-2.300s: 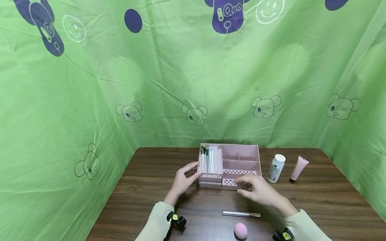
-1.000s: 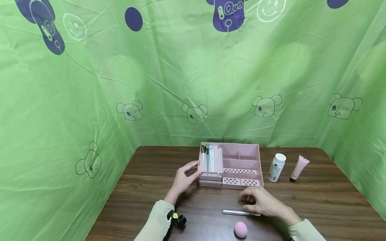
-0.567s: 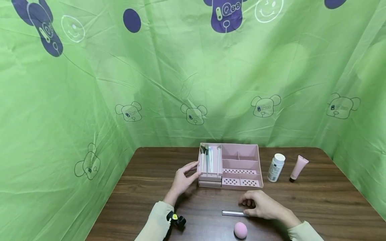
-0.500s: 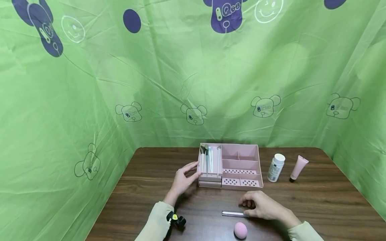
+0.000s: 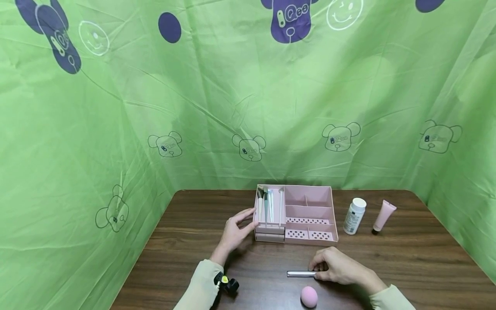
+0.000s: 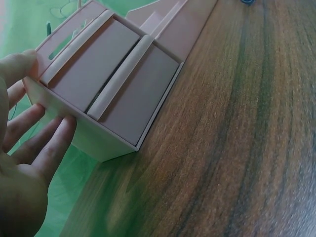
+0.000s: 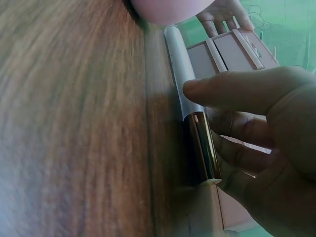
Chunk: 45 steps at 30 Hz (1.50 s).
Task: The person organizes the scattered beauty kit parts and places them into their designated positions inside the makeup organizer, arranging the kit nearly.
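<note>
My right hand (image 5: 339, 265) pinches a slim silver cosmetic tube (image 5: 300, 274) with a shiny gold end. In the right wrist view the thumb lies on the near side of the tube (image 7: 180, 64), the fingers behind it, and it is low along the tabletop. My left hand (image 5: 234, 232) rests against the left side of a pink desktop organizer (image 5: 319, 212). Up close in the left wrist view, fairly straight fingers (image 6: 57, 143) touch its side wall and the thumb touches the upper front corner, beside two drawers.
A round pink makeup sponge (image 5: 309, 296) sits in front of the tube. Several makeup brushes (image 5: 266, 206) lie in the organizer's left section. To its right are a white bottle (image 5: 354, 216) and a pink squeeze tube (image 5: 384, 216), both on the wooden table (image 5: 186, 241). Green cloth (image 5: 217, 107) hangs behind.
My right hand moved from over the organizer's front down to the silver tube, took it between thumb and fingers and shifted it slightly. The left hand stayed put.
</note>
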{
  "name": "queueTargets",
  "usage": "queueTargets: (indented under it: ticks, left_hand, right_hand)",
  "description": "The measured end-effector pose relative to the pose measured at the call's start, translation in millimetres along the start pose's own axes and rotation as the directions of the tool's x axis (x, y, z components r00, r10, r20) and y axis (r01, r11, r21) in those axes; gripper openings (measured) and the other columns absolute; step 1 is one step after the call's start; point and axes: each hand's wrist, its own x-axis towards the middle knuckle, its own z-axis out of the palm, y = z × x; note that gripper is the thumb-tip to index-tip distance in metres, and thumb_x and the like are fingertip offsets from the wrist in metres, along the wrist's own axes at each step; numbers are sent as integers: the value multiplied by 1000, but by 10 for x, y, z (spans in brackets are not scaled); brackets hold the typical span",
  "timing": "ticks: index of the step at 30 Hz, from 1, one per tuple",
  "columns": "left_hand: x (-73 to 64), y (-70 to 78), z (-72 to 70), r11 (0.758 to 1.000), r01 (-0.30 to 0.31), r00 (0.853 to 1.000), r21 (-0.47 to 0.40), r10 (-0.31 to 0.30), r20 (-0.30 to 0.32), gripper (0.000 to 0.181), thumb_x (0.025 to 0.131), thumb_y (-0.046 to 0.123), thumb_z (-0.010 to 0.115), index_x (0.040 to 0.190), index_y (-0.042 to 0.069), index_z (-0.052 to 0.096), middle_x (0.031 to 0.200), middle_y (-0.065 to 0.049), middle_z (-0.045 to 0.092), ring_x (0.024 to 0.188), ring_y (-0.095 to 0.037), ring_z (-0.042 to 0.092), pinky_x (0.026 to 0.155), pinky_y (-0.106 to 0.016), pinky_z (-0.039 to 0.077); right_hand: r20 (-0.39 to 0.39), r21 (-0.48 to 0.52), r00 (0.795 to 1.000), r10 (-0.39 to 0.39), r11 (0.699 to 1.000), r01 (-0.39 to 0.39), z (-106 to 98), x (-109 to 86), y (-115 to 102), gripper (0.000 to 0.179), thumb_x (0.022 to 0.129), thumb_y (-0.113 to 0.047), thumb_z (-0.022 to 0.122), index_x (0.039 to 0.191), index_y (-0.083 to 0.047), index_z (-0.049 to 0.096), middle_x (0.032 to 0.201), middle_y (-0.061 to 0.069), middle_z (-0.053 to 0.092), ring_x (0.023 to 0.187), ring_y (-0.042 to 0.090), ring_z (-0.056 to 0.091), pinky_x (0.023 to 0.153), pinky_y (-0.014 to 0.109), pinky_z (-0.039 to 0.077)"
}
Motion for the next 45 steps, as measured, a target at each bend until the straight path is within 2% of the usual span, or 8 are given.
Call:
queueTargets:
  ticks: [4, 14, 22, 27, 33, 39, 45]
  left_hand:
    - [8, 28, -8, 1000, 1, 1000, 25, -1, -1, 45, 87, 14, 74, 129, 2, 62, 132, -17, 61, 116, -32, 63, 106, -50, 47]
    - [14, 33, -18, 1000, -6, 1000, 20, 5, 5, 45, 87, 14, 74, 129, 1, 62, 131, -18, 61, 115, -31, 63, 105, -51, 47]
    - [51, -281, 41, 999, 21, 999, 35, -20, -28, 45, 86, 16, 76, 128, 9, 64, 132, -12, 62, 115, -30, 63, 107, -48, 46]
    - [58, -323, 25, 999, 27, 999, 25, -27, -31, 45, 84, 25, 78, 127, 20, 66, 131, -2, 63, 116, -20, 63, 108, -38, 47]
    - [59, -324, 16, 999, 14, 999, 49, -13, -37, 45, 83, 33, 78, 126, 24, 67, 130, 2, 63, 118, -15, 62, 108, -30, 47]
    - [59, -335, 21, 999, 26, 999, 22, -26, -28, 45, 84, 27, 78, 127, 20, 66, 131, -2, 63, 116, -20, 63, 106, -39, 48]
    - [49, -278, 39, 999, 39, 999, 4, -39, -14, 45, 86, 16, 75, 129, 7, 63, 133, -14, 61, 116, -30, 63, 105, -50, 47]
  right_hand:
    - [-7, -10, 1000, -4, 1000, 4, -3, 6, 2, 16, 77, -10, 78, 88, -20, 73, 78, -14, 62, 68, -6, 53, 53, 12, 48]
    - [-43, -29, 999, -33, 999, 32, -32, 12, 10, 18, 75, -8, 78, 87, -20, 73, 78, -13, 63, 68, -3, 54, 53, 12, 48]
    - [-59, -50, 997, -54, 997, 51, -93, 34, 20, 19, 74, -6, 78, 88, -18, 73, 80, -9, 65, 70, -1, 56, 55, 14, 49]
    - [-77, -79, 995, -57, 996, 51, -155, 52, 34, 19, 74, -8, 78, 89, -19, 73, 82, -10, 64, 73, 0, 56, 58, 15, 50]
    - [-93, -81, 995, -41, 996, 34, -263, 79, 39, 20, 76, -8, 78, 91, -19, 72, 82, -8, 66, 73, 1, 57, 58, 18, 52]
    - [-141, -108, 989, -36, 994, 20, -370, 116, 28, 23, 76, -7, 78, 91, -23, 72, 85, -11, 67, 74, 1, 60, 60, 18, 54]
    - [-189, -132, 982, -10, 991, -15, -470, 169, 30, 24, 75, -4, 77, 92, -21, 73, 83, -10, 67, 71, 1, 58, 57, 17, 52]
